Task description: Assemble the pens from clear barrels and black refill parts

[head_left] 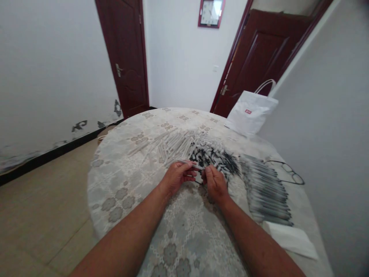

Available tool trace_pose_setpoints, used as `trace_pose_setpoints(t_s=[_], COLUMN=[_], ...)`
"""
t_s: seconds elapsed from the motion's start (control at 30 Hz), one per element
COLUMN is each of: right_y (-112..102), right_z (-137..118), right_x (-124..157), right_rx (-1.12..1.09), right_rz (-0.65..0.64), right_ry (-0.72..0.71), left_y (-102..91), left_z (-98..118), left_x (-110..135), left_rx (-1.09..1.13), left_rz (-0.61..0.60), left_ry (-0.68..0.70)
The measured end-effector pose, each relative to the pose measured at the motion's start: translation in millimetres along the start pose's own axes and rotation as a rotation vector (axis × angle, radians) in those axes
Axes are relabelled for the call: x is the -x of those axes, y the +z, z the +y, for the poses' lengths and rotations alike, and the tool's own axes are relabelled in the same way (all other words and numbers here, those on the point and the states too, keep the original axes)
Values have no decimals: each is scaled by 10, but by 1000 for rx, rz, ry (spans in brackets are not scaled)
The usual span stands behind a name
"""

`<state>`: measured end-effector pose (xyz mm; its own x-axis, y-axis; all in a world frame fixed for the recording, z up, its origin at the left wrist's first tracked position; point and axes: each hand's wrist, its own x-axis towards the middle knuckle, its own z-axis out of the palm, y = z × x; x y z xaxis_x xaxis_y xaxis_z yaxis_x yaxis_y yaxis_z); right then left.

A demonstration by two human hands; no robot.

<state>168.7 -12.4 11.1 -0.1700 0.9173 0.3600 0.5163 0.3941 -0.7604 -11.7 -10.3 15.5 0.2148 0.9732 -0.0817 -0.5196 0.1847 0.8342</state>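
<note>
"What do you hold?"
"Your left hand and right hand pinch one pale tube, between the tabletop's left and right edges."
"Toward the right edge?"
"Rowed grey rods."

Tubes on table, bag behind, pens right, eyeglasses beside them

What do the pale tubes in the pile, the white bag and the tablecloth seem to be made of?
Pale tubes: probably plastic, smooth-looking; they are thin, straight and evenly shaped.
Bag: stiff paper or perhaps fabric, mostly matt; its flat side holds its shape.
Tablecloth: vinyl or cloth with a flower pattern; no weave is clear enough to settle which.
</note>
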Motion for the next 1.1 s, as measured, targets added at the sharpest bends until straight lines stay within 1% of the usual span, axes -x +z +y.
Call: trace_pose_setpoints(t_s=[0.07, 0.17, 0.33, 0.53, 0.73, 0.87, 1.1], right_y=[-7, -30, -41, -27, -73, -61, -31], right_z=[-2, 18, 59, 110, 57, 34, 56], right_x=[-14, -26, -44, -83, -67, -59, -64], right_rx=[-12, 25, 105, 99, 35, 69, 86], right_rz=[29, 65, 54, 10, 48, 57, 13], right_ry=[-15, -81, -169, -171, -191, -233, -226], left_y=[-11, -24, -16, 4, 20, 9, 23], left_z=[8, 10, 7, 31, 47, 50, 61], left_x=[-17, -38, -35, -32, -24, -24, -9], left_rx=[-3, -7, -32, -44, -49, -46, -56], left_rz=[7, 6, 12, 20, 23, 31, 31], left_ry=[19, 18, 13, -4, 14, 15, 15])
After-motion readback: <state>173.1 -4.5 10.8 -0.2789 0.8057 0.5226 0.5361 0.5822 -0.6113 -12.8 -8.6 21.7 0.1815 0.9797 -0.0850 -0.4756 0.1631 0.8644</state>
